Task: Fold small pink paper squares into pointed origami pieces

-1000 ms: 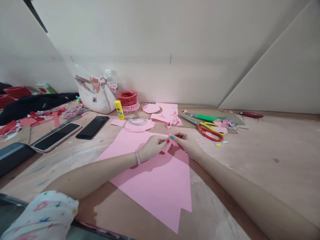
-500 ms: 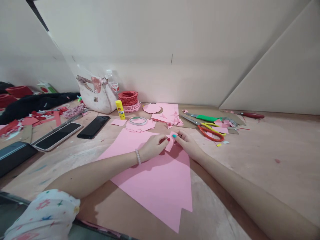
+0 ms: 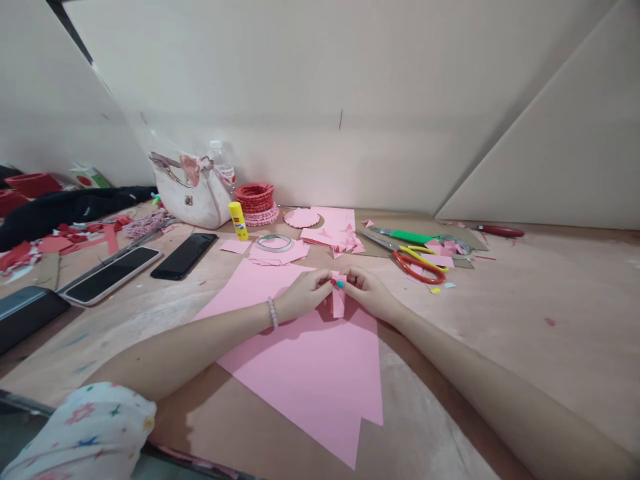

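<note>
So, our left hand [image 3: 304, 295] and right hand [image 3: 371, 295] pinch the slip [image 3: 339, 307]; we should keep its near end straight.

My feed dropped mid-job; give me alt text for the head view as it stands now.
The left hand and right hand together pinch a small pink paper piece above large pink paper on a table. A standing yellow glue stick and a black phone are to the left, orange-handled scissors to the right.
</note>
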A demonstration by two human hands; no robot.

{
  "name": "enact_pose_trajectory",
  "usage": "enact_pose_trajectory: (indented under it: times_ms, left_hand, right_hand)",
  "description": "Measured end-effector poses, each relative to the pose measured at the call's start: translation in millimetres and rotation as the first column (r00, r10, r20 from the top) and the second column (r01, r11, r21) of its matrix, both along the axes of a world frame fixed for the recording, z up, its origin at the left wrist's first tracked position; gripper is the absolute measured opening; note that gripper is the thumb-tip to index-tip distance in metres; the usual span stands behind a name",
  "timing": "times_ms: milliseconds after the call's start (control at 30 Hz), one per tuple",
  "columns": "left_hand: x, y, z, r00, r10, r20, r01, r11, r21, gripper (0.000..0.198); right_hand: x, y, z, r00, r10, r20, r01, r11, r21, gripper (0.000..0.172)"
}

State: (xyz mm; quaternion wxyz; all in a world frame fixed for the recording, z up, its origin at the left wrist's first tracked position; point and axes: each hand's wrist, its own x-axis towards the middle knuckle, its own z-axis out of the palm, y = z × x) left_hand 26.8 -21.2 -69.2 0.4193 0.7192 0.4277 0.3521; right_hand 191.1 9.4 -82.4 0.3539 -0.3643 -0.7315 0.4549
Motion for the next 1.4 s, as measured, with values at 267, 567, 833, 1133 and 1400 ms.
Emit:
enact_pose_trajectory:
  times_ms: [267, 567, 833, 1133, 1400]
  left_hand:
    - [-0.8, -0.4, 2.6, 1.000, 0.013, 0.001, -0.013, 1.000, -0.023, 0.021]
    - [0.2, 2.9, -2.6, 0.998, 0.048, 0.028, -0.044, 0.991, -0.125, 0.026]
    - [-0.2, 3.7, -3.1, 0.998, 0.052, 0.024, -0.049, 0.993, -0.104, 0.031]
    - [0.4, 7.1, -3.1, 0.990, 0.122, 0.073, -0.101, 0.965, -0.242, 0.028]
    - [-0.6, 7.6, -2.0, 0.990, 0.124, 0.074, -0.097, 0.952, -0.289, 0.031]
  right_hand:
    - [-0.3, 1.4, -3.7, 1.000, -0.012, -0.009, 0.012, 0.999, 0.031, 0.025]
    - [1.9, 3.6, 0.3, 0.995, -0.097, -0.007, 0.097, 0.995, -0.004, 0.023]
    - [-1.0, 0.5, 4.1, 0.993, -0.117, -0.017, 0.117, 0.993, -0.027, 0.020]
    - [1.9, 3.8, -1.8, 0.994, -0.106, -0.003, 0.106, 0.994, -0.036, 0.025]
    - [1.4, 5.2, -6.1, 0.989, -0.144, 0.016, 0.144, 0.989, -0.029, 0.025]
